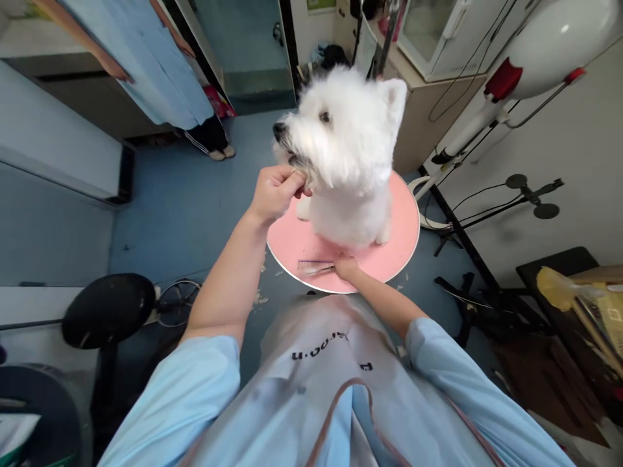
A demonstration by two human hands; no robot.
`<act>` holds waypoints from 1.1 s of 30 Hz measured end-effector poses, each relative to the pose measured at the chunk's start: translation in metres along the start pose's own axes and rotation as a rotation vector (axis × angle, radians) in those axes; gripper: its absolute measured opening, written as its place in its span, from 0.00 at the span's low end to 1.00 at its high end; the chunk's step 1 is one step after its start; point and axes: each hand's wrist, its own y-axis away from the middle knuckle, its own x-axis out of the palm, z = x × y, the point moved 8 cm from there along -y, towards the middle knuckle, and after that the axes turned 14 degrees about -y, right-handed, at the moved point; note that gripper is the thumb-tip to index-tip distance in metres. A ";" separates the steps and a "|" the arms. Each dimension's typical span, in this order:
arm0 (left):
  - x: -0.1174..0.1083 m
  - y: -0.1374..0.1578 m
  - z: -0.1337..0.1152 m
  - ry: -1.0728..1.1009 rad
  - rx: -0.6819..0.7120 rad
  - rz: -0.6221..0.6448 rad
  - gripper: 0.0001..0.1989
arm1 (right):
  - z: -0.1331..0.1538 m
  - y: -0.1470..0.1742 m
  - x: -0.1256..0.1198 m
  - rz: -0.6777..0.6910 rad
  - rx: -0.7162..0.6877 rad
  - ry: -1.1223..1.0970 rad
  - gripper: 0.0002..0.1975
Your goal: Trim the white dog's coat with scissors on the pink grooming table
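Observation:
A fluffy white dog (348, 143) sits on a round pink table (403, 220), its head turned to the left. With fingers pinched, my left hand (277, 191) grips the fur under the dog's chin. Low on the table, near its front edge, my right hand (345, 266) is closed around a metal comb (311, 264), whose teeth point left. A shiny blade-like piece lies along the comb, possibly scissors; I cannot make it out fully. The fingers of my right hand are partly hidden.
Another person in a blue smock (146, 65) stands at the upper left. A white dryer (559, 45) on a stand is at the right. A black round stool (108, 310) stands at the left. Tufts of white fur (261, 298) lie on the blue floor.

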 end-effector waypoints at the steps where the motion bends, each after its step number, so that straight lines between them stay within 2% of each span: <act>1: 0.003 -0.002 -0.001 0.011 0.018 0.017 0.18 | -0.004 -0.001 0.001 0.008 0.018 0.053 0.23; 5: 0.011 -0.011 -0.001 0.060 0.069 0.042 0.17 | -0.016 0.004 0.001 0.016 0.040 0.209 0.21; 8: 0.015 -0.016 -0.006 0.097 0.093 0.033 0.16 | -0.015 0.008 -0.001 0.040 0.023 0.282 0.24; 11: 0.016 -0.018 -0.012 0.112 0.106 0.014 0.14 | -0.014 0.023 -0.003 0.114 -0.053 0.339 0.19; 13: 0.017 -0.018 -0.015 0.101 0.108 -0.002 0.14 | -0.017 0.041 -0.017 0.154 -0.177 0.364 0.15; 15: 0.018 -0.016 -0.018 0.082 0.117 -0.016 0.14 | -0.022 0.063 -0.054 0.119 -0.361 0.357 0.15; 17: 0.019 -0.015 -0.019 0.078 0.126 -0.036 0.14 | -0.030 0.078 -0.113 -0.045 -0.501 0.332 0.17; 19: 0.019 -0.015 -0.019 0.088 0.121 -0.063 0.14 | -0.043 0.084 -0.175 -0.316 -0.475 0.359 0.18; 20: 0.019 -0.015 -0.019 0.092 0.116 -0.075 0.14 | -0.047 0.084 -0.194 -0.402 -0.462 0.394 0.19; 21: 0.019 -0.014 -0.020 0.090 0.110 -0.085 0.14 | -0.048 0.083 -0.201 -0.425 -0.465 0.442 0.19; 22: 0.020 -0.014 -0.021 0.082 0.104 -0.093 0.15 | -0.048 0.082 -0.196 -0.381 -0.495 0.497 0.18; 25: 0.020 -0.011 -0.025 0.033 0.082 -0.111 0.15 | -0.045 0.082 -0.149 -0.095 -0.687 0.637 0.16; 26: 0.020 -0.010 -0.026 0.016 0.071 -0.116 0.15 | -0.046 0.084 -0.141 -0.076 -0.739 0.650 0.15; 27: 0.020 -0.009 -0.028 -0.001 0.059 -0.119 0.15 | -0.047 0.085 -0.142 -0.129 -0.764 0.645 0.14; 30: 0.019 -0.006 -0.031 -0.036 0.026 -0.132 0.16 | -0.052 0.083 -0.177 -0.502 -0.706 0.572 0.14; 31: 0.019 -0.006 -0.032 -0.041 0.018 -0.138 0.16 | -0.053 0.082 -0.182 -0.555 -0.696 0.566 0.13; 32: 0.018 -0.005 -0.033 -0.044 0.012 -0.142 0.16 | -0.052 0.081 -0.179 -0.531 -0.716 0.580 0.13; 33: 0.018 -0.004 -0.034 -0.044 0.009 -0.145 0.16 | -0.049 0.080 -0.168 -0.442 -0.761 0.610 0.12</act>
